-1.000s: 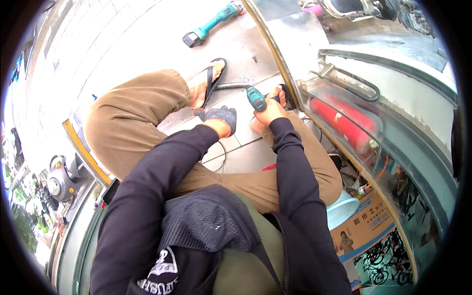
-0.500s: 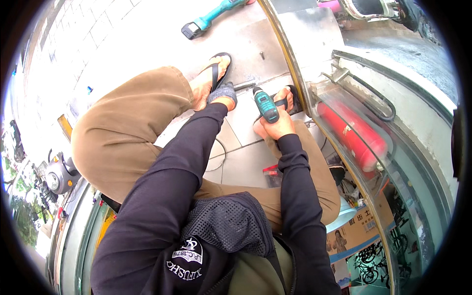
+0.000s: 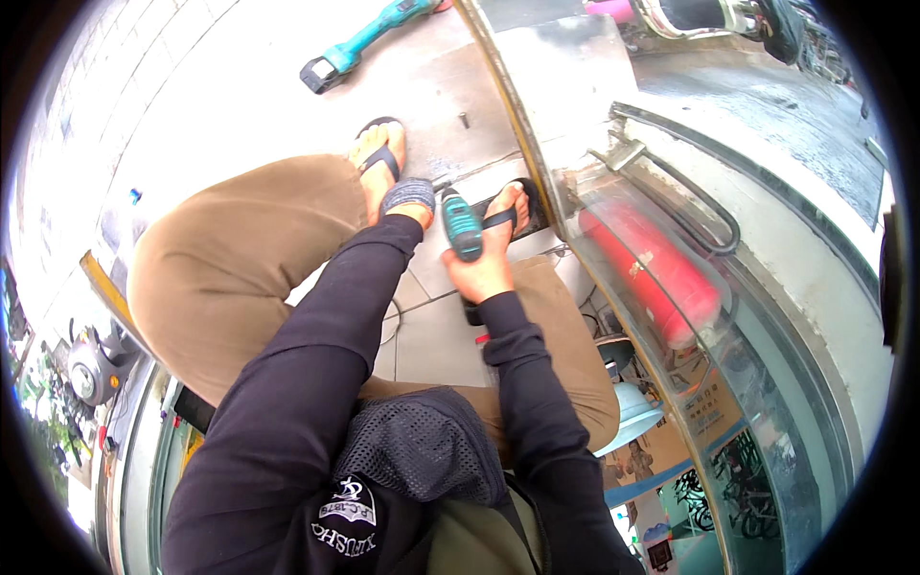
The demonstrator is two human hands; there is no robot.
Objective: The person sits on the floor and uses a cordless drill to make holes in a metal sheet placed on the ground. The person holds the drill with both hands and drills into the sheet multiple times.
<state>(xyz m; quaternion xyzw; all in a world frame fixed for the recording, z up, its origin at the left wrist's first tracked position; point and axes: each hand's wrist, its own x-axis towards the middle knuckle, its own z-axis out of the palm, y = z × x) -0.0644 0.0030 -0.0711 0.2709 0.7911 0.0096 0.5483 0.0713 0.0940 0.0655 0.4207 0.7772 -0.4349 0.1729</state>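
Note:
My right hand point(image 3: 482, 275) grips a teal and black cordless drill point(image 3: 463, 226), its front end pointing away from me between my feet. Close beside the drill's nose, my left hand point(image 3: 410, 198) reaches low in a grey knit glove. Its fingers look curled near a thin dark piece point(image 3: 441, 186) by the floor; what they hold is mostly hidden. A small dark screw point(image 3: 464, 121) lies on the metal floor plate beyond my hands.
A long teal power tool point(image 3: 359, 46) with a black battery lies ahead. Along my right runs a glass door's metal edge point(image 3: 508, 86), with a red cylinder point(image 3: 652, 273) behind glass. A pale blue bowl-shaped thing point(image 3: 632, 417) and a cardboard box point(image 3: 714, 407) are lower right.
The whole scene has shifted left in the picture as the view turned. The drill's nose now sits closer to my gloved left hand; the right hand still holds the drill.

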